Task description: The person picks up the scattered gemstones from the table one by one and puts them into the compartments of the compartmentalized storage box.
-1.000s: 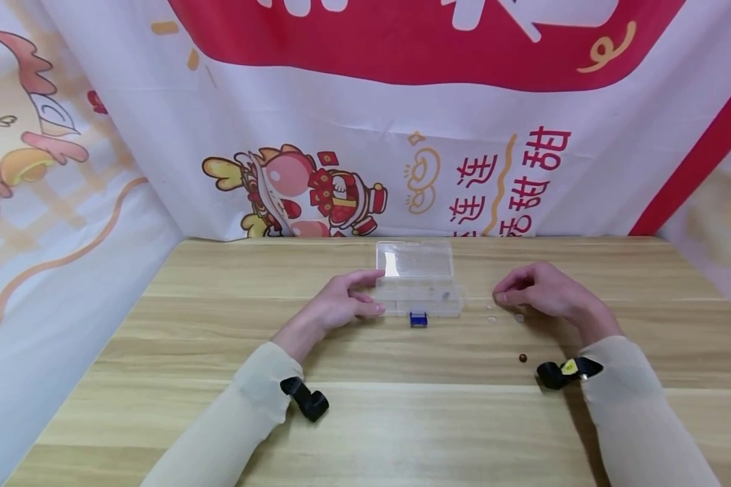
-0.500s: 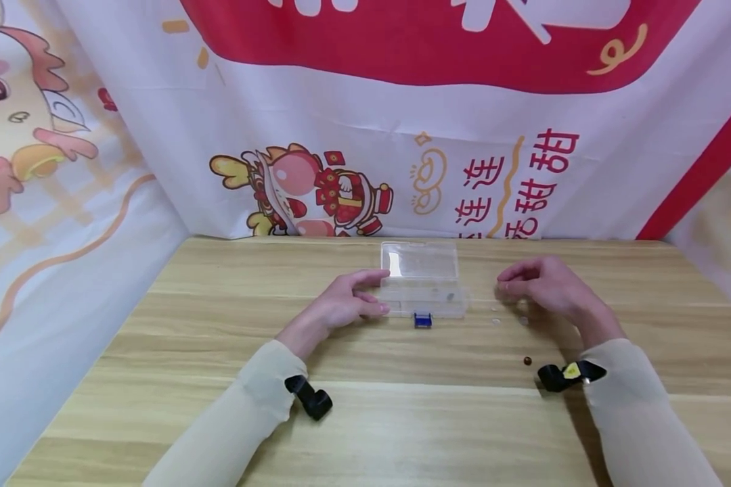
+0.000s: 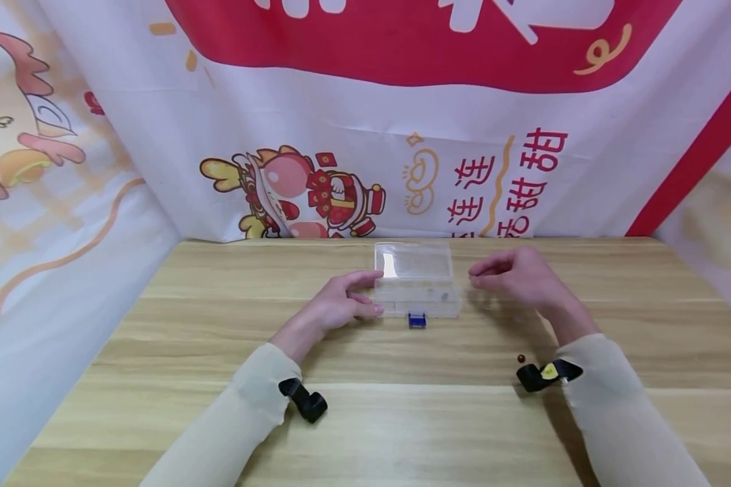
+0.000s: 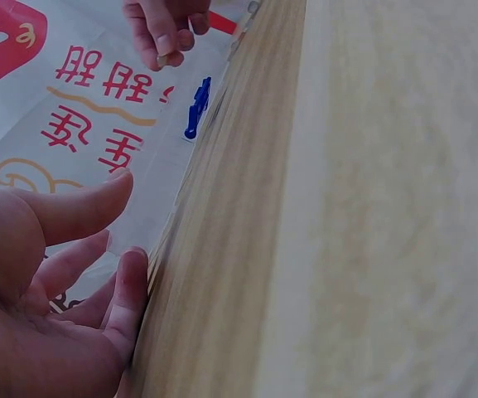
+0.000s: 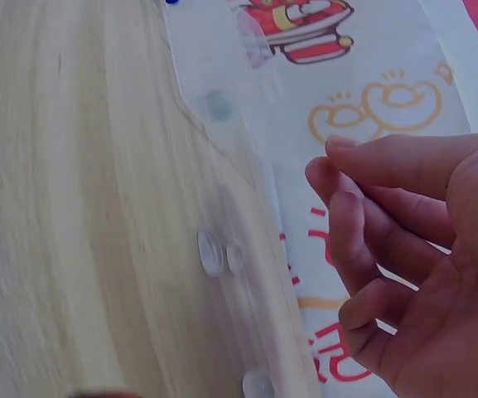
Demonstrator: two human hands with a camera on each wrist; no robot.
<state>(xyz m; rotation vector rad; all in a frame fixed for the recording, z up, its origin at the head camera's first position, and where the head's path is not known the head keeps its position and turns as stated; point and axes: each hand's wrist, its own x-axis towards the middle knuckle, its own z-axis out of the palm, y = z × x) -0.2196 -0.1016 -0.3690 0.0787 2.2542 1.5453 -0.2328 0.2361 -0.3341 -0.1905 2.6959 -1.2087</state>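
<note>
Shifted toward the box [image 3: 435, 310], my right hand [image 3: 514, 277] pinches a tiny piece [image 4: 162, 60] (blurry here), apparently mid-transfer; my left hand [image 3: 336, 306] is spread at the desk [image 3: 378, 426] box's left end. Next calls for aligning above a compartment.

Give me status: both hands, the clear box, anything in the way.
Left hand at left end of clear box. Right hand, right of it, pinching small piece. Lid open; nothing seen between right hand and box.
</note>
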